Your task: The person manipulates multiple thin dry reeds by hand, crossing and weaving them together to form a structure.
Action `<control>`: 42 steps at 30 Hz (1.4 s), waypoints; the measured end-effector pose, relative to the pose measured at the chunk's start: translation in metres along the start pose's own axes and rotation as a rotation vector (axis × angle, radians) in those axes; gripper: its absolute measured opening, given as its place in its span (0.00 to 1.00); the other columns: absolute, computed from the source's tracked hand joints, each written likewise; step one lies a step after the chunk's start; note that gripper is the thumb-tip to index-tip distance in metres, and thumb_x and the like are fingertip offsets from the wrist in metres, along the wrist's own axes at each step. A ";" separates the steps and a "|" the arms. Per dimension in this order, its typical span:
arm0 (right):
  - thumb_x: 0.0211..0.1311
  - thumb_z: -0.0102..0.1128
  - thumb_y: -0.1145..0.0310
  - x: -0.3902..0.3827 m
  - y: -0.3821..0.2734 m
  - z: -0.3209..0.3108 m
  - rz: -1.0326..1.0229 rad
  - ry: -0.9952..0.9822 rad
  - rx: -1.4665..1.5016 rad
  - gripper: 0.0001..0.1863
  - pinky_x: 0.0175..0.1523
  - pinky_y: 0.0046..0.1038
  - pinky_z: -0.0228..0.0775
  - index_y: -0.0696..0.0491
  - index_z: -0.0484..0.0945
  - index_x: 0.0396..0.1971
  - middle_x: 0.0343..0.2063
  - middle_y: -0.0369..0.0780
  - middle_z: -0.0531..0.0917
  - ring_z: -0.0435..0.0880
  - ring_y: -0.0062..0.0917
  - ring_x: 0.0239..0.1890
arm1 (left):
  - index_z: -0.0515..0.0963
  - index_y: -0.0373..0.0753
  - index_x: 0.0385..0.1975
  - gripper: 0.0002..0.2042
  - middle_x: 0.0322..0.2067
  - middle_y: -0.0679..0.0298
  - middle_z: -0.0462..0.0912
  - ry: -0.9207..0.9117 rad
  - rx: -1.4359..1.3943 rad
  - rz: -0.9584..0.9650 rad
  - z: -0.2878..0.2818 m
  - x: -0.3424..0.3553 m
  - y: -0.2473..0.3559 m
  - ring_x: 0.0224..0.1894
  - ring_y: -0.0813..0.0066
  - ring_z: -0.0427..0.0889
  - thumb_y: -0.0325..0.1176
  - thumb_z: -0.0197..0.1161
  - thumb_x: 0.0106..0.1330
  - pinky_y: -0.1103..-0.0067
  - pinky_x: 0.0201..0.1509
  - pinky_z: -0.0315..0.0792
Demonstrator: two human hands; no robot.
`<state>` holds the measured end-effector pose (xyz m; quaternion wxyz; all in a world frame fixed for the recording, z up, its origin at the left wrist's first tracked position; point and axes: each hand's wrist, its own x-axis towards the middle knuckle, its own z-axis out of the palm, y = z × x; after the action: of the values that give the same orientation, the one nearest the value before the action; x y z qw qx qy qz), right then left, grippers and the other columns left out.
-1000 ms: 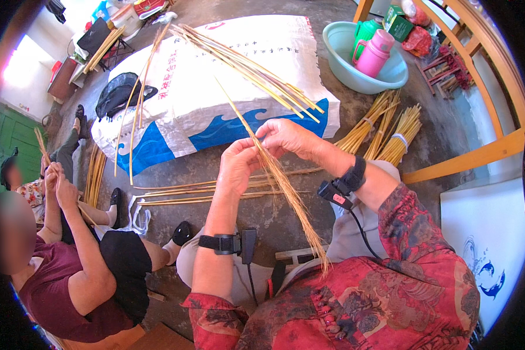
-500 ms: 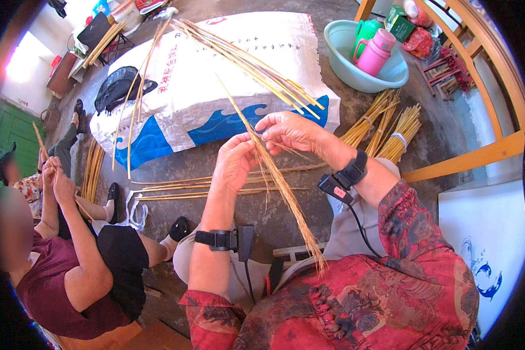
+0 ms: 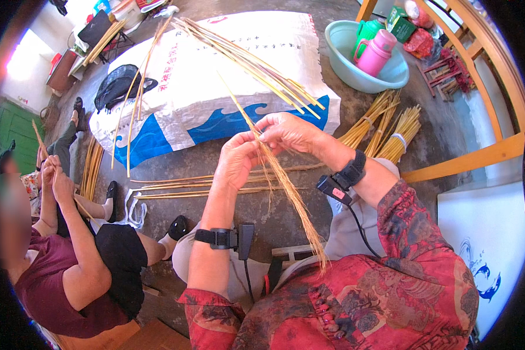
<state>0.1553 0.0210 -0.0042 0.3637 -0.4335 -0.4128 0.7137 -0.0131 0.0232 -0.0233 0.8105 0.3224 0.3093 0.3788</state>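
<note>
A dry straw stalk with a feathery seed head [image 3: 290, 192] runs between my hands, its thin stem pointing up and away and its tuft hanging toward my lap. My left hand [image 3: 239, 156] is closed round it just below the stem. My right hand [image 3: 289, 133] pinches at the same spot, fingertips close to the left ones. Some loose fibres hang beneath the fingers. Beyond my hands, a white sack [image 3: 245, 70] with blue waves lies on the floor, and several long straw stalks [image 3: 248, 58] rest on it.
Tied straw bundles [image 3: 399, 137] lie right of the sack, near a pale blue basin [image 3: 338, 46] holding a pink flask [image 3: 376, 53]. More stalks [image 3: 186, 191] lie on the floor. At left a seated co-worker [image 3: 70, 262] holds a stalk. A wooden frame [image 3: 472, 156] stands right.
My right hand has shifted slightly, its fingertips now closer to my left fingers on the stalk. The stalk stays in nearly the same place.
</note>
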 end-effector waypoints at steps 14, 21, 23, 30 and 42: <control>0.50 0.54 0.71 -0.001 -0.003 -0.002 0.061 -0.042 0.036 0.13 0.33 0.26 0.73 0.58 0.71 0.37 0.26 0.40 0.78 0.79 0.23 0.26 | 0.71 0.34 0.32 0.06 0.30 0.61 0.77 -0.041 -0.081 -0.041 -0.003 -0.003 0.000 0.32 0.72 0.77 0.24 0.52 0.55 0.75 0.37 0.74; 0.50 0.55 0.71 -0.001 -0.005 0.000 0.023 0.005 -0.047 0.12 0.31 0.24 0.73 0.58 0.71 0.36 0.25 0.39 0.78 0.79 0.21 0.24 | 0.71 0.34 0.32 0.06 0.31 0.60 0.77 -0.065 -0.054 -0.047 -0.005 -0.001 0.000 0.32 0.71 0.78 0.24 0.52 0.55 0.73 0.37 0.74; 0.50 0.55 0.71 0.000 -0.003 0.000 0.021 -0.001 -0.026 0.13 0.31 0.24 0.73 0.58 0.71 0.36 0.25 0.39 0.78 0.78 0.21 0.24 | 0.71 0.34 0.33 0.06 0.30 0.60 0.77 -0.050 -0.055 -0.042 -0.003 -0.003 0.001 0.31 0.71 0.78 0.24 0.51 0.55 0.73 0.36 0.75; 0.47 0.58 0.71 0.004 0.003 -0.003 -0.030 -0.047 0.007 0.15 0.29 0.21 0.71 0.58 0.70 0.36 0.25 0.38 0.78 0.77 0.19 0.23 | 0.70 0.36 0.34 0.07 0.29 0.61 0.77 -0.065 -0.083 -0.071 0.005 -0.005 0.005 0.30 0.71 0.78 0.29 0.54 0.57 0.73 0.34 0.75; 0.47 0.58 0.75 0.000 -0.006 -0.004 -0.011 -0.013 -0.066 0.18 0.36 0.20 0.72 0.60 0.67 0.41 0.31 0.38 0.75 0.76 0.19 0.29 | 0.71 0.37 0.29 0.04 0.27 0.63 0.77 0.073 0.176 -0.018 0.002 -0.005 0.003 0.29 0.75 0.77 0.29 0.54 0.58 0.74 0.34 0.74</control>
<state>0.1601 0.0246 -0.0005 0.3505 -0.4386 -0.4410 0.7002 -0.0152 0.0204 -0.0187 0.7706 0.3757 0.3735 0.3544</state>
